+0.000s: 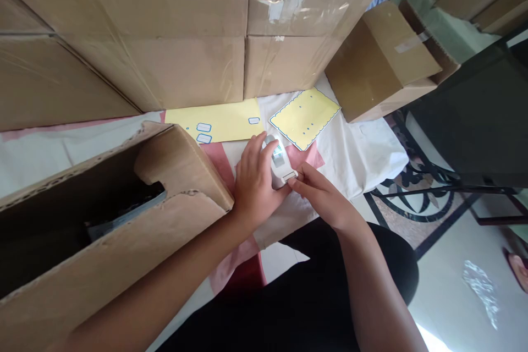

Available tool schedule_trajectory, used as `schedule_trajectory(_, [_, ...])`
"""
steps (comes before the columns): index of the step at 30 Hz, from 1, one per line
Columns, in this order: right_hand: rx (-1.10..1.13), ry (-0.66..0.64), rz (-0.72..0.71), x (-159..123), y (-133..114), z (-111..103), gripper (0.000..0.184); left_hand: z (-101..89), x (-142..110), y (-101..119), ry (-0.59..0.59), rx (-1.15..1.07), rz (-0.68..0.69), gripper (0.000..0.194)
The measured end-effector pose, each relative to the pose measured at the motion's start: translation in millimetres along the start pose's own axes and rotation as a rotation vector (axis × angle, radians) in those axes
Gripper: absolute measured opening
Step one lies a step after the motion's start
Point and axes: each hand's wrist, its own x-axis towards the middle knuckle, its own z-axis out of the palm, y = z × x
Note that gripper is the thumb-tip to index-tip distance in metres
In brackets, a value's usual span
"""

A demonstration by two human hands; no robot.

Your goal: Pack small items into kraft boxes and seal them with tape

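My left hand (252,182) is wrapped around a small white tape dispenser (279,163) resting on the white and pink cloth (355,148). My right hand (322,194) pinches the dispenser's front end with thumb and fingers pressed together. Two yellow sticker sheets lie just beyond: a long one (218,121) with blue-edged labels, and a square one (304,117) with a scalloped blue border.
An open cardboard box (124,231) with dark contents sits at my left. Taped cardboard cartons (185,38) are stacked behind. A smaller box (383,60) stands at the right, by a dark table (474,121). Patterned tile floor (445,264) lies at the right.
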Motion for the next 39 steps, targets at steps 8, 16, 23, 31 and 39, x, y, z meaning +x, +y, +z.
schedule_trajectory(8, [-0.019, 0.013, -0.017, -2, 0, -1, 0.035, -0.3, 1, 1, 0.001, -0.003, 0.004, 0.073])
schedule_trajectory(16, [-0.121, 0.030, -0.007, -6, 3, 4, 0.038, -0.9, -1, 0, -0.019, -0.003, 0.007, 0.071])
schedule_trajectory(23, [-0.059, 0.026, -0.047, -4, -2, 3, 0.038, 0.1, 0, 1, 0.005, -0.009, -0.005, 0.071])
schedule_trajectory(31, [-0.142, 0.058, -0.019, -6, 1, 5, 0.040, -0.3, -1, -1, -0.019, -0.004, 0.002, 0.071])
schedule_trajectory(39, [-0.179, 0.406, -0.245, -14, -27, -4, 0.028, -26.0, 0, 24, -0.057, -0.115, 0.115, 0.081])
